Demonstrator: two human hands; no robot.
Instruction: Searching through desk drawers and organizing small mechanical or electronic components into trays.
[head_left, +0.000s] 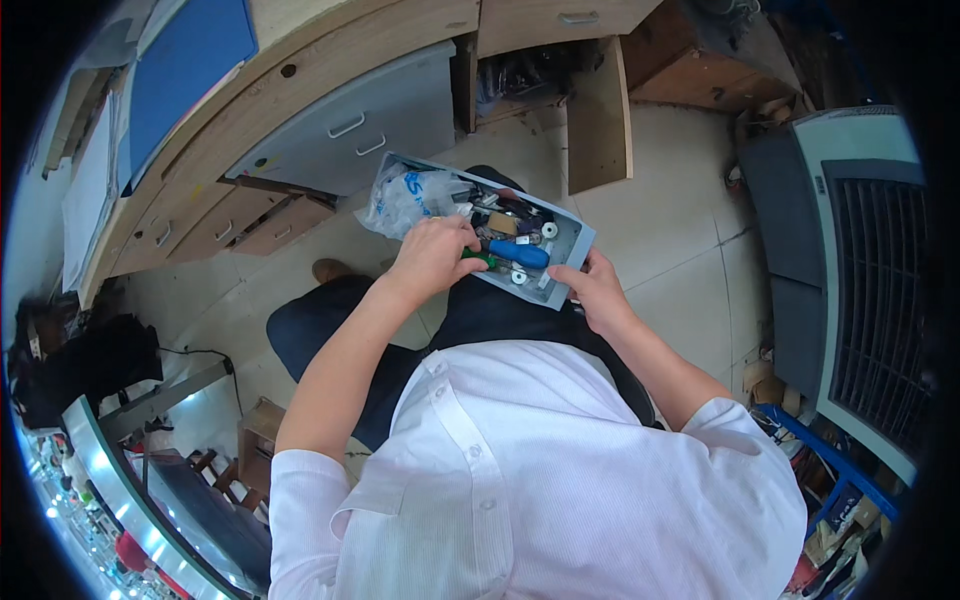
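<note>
A grey drawer-like tray rests across my lap, tilted in the view. My right hand grips its right end, the thumb over the rim. My left hand reaches in over the near side, its fingertips beside a green handle; whether they grip anything cannot be made out. A screwdriver-like tool with a blue handle lies just right of those fingers. Around it are a tan block, white spools and many small parts. A clear plastic bag with blue print fills the tray's left end.
A wooden desk with grey drawers curves along the front and left. An open cabinet door stands ahead. At the right is a large grey-green appliance with a slatted grille. A glass-edged counter is at lower left.
</note>
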